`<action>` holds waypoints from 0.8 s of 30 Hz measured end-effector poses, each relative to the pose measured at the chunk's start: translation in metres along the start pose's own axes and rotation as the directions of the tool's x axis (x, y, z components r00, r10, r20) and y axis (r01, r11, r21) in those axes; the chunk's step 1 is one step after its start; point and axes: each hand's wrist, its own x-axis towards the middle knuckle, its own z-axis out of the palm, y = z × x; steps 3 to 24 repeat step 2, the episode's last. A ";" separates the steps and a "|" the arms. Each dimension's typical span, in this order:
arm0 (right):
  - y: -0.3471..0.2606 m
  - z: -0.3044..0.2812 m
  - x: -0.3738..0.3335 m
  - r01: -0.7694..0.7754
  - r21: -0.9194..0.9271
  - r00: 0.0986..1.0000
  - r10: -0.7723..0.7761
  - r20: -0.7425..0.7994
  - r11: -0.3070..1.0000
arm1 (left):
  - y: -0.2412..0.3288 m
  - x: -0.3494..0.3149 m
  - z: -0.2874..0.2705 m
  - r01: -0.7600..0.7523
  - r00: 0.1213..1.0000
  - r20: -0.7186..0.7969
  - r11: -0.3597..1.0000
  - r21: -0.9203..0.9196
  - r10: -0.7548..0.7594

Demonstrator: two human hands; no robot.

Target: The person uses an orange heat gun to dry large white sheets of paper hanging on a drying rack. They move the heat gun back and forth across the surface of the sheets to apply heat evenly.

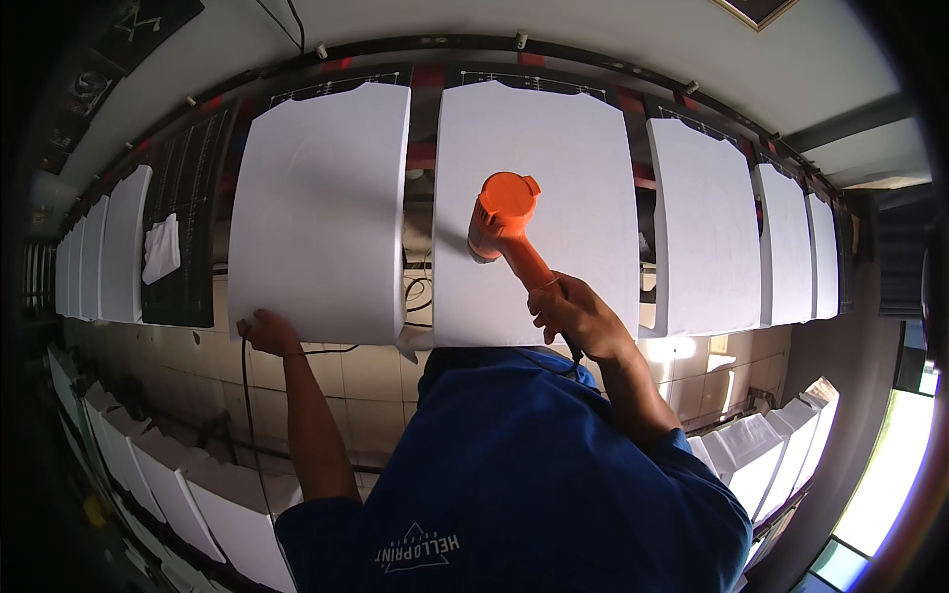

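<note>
My right hand (581, 314) is closed round the handle of an orange heat gun (509, 205). Its nozzle points down at a white cloth panel (539, 128) on a board in front of me; whether it touches is hard to tell. A black cord hangs from the bottom of the handle by my wrist. To the left, my left hand (269, 332) has its fingers closed at the near left corner of a second white cloth panel (321, 212). A black cord (248, 415) runs through that hand and drops past my forearm.
More white panels (704, 217) lie along the row on both sides. A dark board (188, 262) at left carries a small white cloth piece (162, 249). A black rail (435, 42) runs behind the row. Behind me stands another row of white-covered boards (188, 474) over a tiled floor.
</note>
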 end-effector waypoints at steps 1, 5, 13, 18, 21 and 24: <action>-0.004 0.001 -0.003 -0.025 -0.029 1.000 0.025 0.008 0.999 | -0.003 0.002 0.001 -0.021 1.000 -0.007 1.000 0.022 0.021; -0.008 0.001 -0.007 -0.080 -0.087 0.996 0.083 0.031 0.993 | -0.006 0.003 0.003 0.020 1.000 0.013 1.000 -0.016 -0.020; -0.008 0.001 -0.007 -0.080 -0.087 0.996 0.083 0.031 0.993 | -0.006 0.003 0.003 0.020 1.000 0.013 1.000 -0.016 -0.020; -0.008 0.001 -0.007 -0.080 -0.087 0.996 0.083 0.031 0.993 | -0.006 0.003 0.003 0.020 1.000 0.013 1.000 -0.016 -0.020; -0.008 0.001 -0.007 -0.080 -0.087 0.996 0.083 0.031 0.993 | -0.006 0.003 0.003 0.020 1.000 0.013 1.000 -0.016 -0.020; -0.008 0.001 -0.007 -0.080 -0.087 0.996 0.083 0.031 0.993 | -0.006 0.003 0.003 0.020 1.000 0.013 1.000 -0.016 -0.020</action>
